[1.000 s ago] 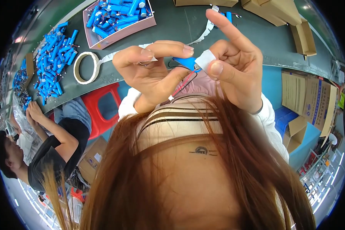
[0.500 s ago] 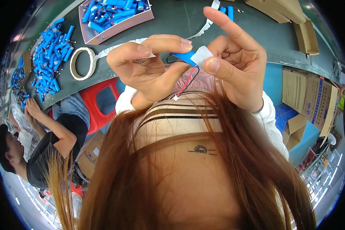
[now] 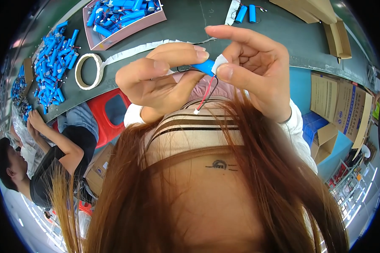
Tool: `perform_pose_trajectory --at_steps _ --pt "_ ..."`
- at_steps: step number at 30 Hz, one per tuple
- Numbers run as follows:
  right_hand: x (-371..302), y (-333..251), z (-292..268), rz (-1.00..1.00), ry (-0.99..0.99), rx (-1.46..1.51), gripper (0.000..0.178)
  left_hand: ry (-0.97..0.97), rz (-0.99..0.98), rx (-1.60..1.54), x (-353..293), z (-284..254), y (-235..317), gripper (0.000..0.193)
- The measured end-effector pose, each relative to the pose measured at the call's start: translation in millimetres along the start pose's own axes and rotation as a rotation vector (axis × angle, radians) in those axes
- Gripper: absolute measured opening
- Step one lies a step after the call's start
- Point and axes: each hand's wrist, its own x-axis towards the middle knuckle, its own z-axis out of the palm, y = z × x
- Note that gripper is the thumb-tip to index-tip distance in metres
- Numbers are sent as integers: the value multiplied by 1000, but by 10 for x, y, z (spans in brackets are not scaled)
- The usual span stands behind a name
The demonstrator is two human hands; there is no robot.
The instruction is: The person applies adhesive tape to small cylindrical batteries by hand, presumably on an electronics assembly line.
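A blue cylindrical battery (image 3: 205,66) is pinched between the thumb and fingers of my left hand (image 3: 160,76). Red and black wires (image 3: 208,93) hang from it, ending in a small white connector (image 3: 196,111). On the battery's right end sits a white sticker (image 3: 219,63), partly standing off the end. My right hand (image 3: 257,71) presses its thumb against this sticker, while its index finger reaches out to the left above. A second small white piece (image 3: 169,72) shows by the fingers of my left hand; how it is held is unclear.
A roll of white stickers (image 3: 90,71) lies on the dark table (image 3: 185,25), its strip trailing right. Blue batteries fill a pink box (image 3: 126,31) and a heap (image 3: 55,63). Two batteries (image 3: 246,14) lie at the back. A co-worker (image 3: 55,156) sits left; cartons (image 3: 342,105) stand right.
My right index finger has come down and bent more to the left. The right thumb has shifted left along the sticker, and the battery has turned slightly in my left fingers.
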Motion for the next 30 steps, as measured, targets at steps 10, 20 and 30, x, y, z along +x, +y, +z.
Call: perform_pose_trajectory --at_steps 10,20,30 --pt "153 450 -59 75 -68 179 69 142 -463 -86 -99 65 195 57" --pt "124 543 -50 -239 164 30 49 369 -686 -292 -79 150 201 66" --pt "129 382 -63 -804 322 -334 28 285 -677 -193 -21 209 234 61"
